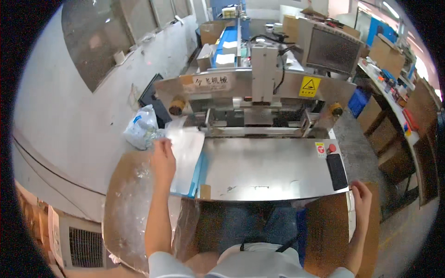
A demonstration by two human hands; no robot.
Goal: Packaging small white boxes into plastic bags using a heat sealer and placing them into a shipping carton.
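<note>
My left hand (163, 156) is at the left edge of a stack of white sheets (186, 150), its fingers pinched together. Whatever they hold is too blurred to make out; a thin translucent sheet (176, 124) shows just beyond them. The stack rests on a light blue folder or tray (198, 176) at the left of a metal worktable (259, 167). My right hand (362, 199) is low beside the table's front right corner, fingers curled, with nothing visible in them. Near it on the tabletop lies a black phone (336, 172).
Behind the tabletop stands a machine (263, 74) with a crossbeam and a red stop button (331, 148). A plastic bag (143, 126) sits at the left above a plastic-lined carton (121, 194). Another carton (327, 231) stands below my right arm. A monitor (333, 50) is behind the machine.
</note>
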